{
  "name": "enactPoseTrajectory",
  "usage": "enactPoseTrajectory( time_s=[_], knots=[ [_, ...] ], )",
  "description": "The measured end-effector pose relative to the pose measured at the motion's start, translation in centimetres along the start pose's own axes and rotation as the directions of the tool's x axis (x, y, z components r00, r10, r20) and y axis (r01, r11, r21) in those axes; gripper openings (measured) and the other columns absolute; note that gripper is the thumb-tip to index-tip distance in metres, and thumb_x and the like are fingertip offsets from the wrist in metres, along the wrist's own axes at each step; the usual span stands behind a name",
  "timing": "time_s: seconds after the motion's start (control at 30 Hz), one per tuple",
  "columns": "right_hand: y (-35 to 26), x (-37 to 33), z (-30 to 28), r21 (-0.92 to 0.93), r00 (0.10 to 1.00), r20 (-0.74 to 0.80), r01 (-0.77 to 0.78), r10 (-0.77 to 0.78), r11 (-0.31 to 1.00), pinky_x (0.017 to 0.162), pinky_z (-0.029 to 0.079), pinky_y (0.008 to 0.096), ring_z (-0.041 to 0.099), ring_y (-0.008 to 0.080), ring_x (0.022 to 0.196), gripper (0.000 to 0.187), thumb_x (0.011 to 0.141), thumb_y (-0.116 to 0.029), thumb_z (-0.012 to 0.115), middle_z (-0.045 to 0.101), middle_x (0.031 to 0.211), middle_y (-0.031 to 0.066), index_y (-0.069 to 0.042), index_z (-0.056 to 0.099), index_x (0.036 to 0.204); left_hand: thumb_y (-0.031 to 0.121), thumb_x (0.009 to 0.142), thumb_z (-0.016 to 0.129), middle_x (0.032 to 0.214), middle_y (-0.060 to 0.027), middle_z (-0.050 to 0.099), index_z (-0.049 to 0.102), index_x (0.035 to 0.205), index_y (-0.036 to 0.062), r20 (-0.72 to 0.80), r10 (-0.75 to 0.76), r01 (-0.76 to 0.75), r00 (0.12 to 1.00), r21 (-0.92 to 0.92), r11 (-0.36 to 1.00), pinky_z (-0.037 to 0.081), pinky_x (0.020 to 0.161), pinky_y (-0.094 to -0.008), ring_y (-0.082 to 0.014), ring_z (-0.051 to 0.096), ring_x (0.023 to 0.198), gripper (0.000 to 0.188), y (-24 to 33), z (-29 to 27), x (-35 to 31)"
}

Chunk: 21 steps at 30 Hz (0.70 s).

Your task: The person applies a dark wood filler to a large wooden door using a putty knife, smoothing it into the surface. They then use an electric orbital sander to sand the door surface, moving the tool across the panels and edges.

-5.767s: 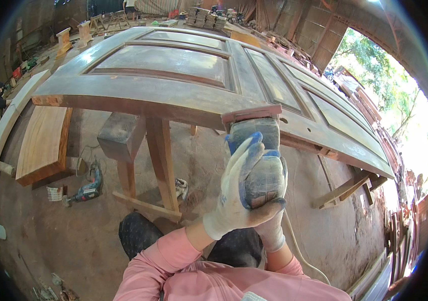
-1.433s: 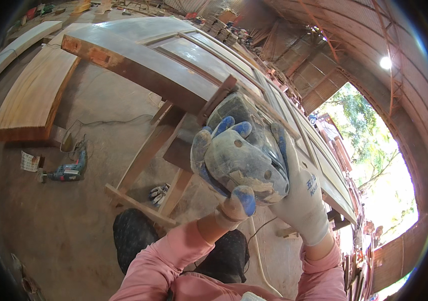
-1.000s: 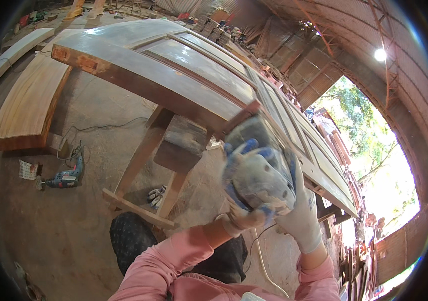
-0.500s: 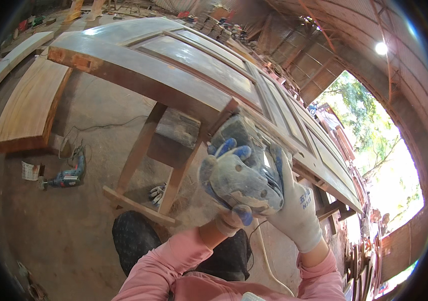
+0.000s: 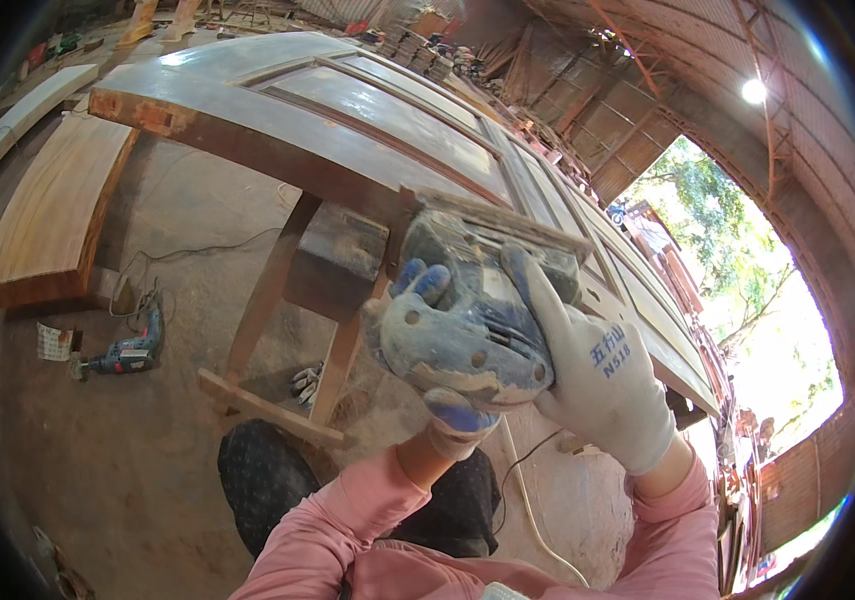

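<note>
Both hands, in white gloves with blue-coated fingers, hold a dusty belt sander (image 5: 477, 345) against the near edge of a large panelled wooden door (image 5: 287, 135). My left hand (image 5: 459, 412) wraps around the sander's left side; some fingers show on its far side and the thumb on the near side. My right hand (image 5: 612, 375) grips its right side, with the index finger stretched along the body. The sander's underside and its contact with the wood are hidden.
A wooden trestle (image 5: 272, 400) and a dark block (image 5: 337, 260) stand under the door. On the floor at left lie a blue power drill (image 5: 127, 352) and its cord; a thick plank (image 5: 57, 210) is behind. A pale cable (image 5: 527, 500) runs near my legs.
The sander has turned and shifted slightly left and up along the door's edge. My right hand and forearm have swung outward to the right with it; my left hand keeps its hold.
</note>
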State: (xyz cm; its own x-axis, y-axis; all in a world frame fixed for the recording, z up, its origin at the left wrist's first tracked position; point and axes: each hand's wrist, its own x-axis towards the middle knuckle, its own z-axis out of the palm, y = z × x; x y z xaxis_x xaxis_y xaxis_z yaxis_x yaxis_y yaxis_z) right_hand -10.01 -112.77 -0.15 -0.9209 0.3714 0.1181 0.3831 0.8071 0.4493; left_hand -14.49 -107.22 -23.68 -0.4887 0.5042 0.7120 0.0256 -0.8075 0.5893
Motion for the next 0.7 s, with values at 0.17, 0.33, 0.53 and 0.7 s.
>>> enactPoseTrajectory(
  time_s=[0.17,0.33,0.53,0.7],
  knots=[
    [1.4,-0.9,1.7,0.193,0.993,-0.043,-0.099,0.109,0.976,0.073,0.055,0.0432,0.071,0.0378,0.089,0.090,0.083,-0.024,0.074,0.071,0.100,0.0207,-0.001,0.030,0.158,0.017,0.089,0.065,0.154,-0.0189,0.038,0.018,0.157,-0.0009,-0.006,0.001,-0.001,1.000,0.000,1.000,0.032,0.119,-0.0422,-0.0295,0.042,0.140,0.084,0.2,0.6,0.3],
    [1.3,-0.9,2.9,0.382,0.957,-0.168,-0.158,0.237,0.910,0.082,0.055,0.0456,0.070,0.0430,0.100,0.093,0.082,-0.025,0.082,0.070,0.113,0.0249,-0.001,0.032,0.157,0.015,0.090,0.064,0.154,-0.0186,0.037,0.018,0.157,-0.0014,-0.200,0.024,-0.032,0.980,-0.040,0.999,0.032,0.119,-0.0418,-0.0290,0.042,0.140,0.083,4.7,-1.8,3.0],
    [0.0,3.2,2.8,0.355,0.964,-0.233,-0.042,0.131,0.934,0.074,0.056,0.0460,0.071,0.0413,0.088,0.088,0.082,-0.022,0.074,0.071,0.097,0.0251,0.002,0.032,0.155,0.012,0.091,0.063,0.153,-0.0185,0.039,0.029,0.152,-0.0021,-0.481,0.296,-0.313,0.825,0.048,0.949,0.035,0.118,-0.0421,-0.0274,0.042,0.139,0.071,12.4,-6.4,9.3],
    [-2.1,6.1,0.4,0.256,0.969,-0.245,0.088,-0.023,0.963,0.068,0.057,0.0440,0.072,0.0360,0.081,0.083,0.078,-0.016,0.070,0.071,0.090,0.0211,0.008,0.035,0.150,0.004,0.093,0.054,0.140,-0.0185,0.050,0.063,0.127,0.0022,-0.243,0.586,-0.214,0.773,0.770,0.601,0.040,0.111,-0.0423,-0.0305,0.048,0.130,0.036,17.5,-11.5,10.3]
  ],
)
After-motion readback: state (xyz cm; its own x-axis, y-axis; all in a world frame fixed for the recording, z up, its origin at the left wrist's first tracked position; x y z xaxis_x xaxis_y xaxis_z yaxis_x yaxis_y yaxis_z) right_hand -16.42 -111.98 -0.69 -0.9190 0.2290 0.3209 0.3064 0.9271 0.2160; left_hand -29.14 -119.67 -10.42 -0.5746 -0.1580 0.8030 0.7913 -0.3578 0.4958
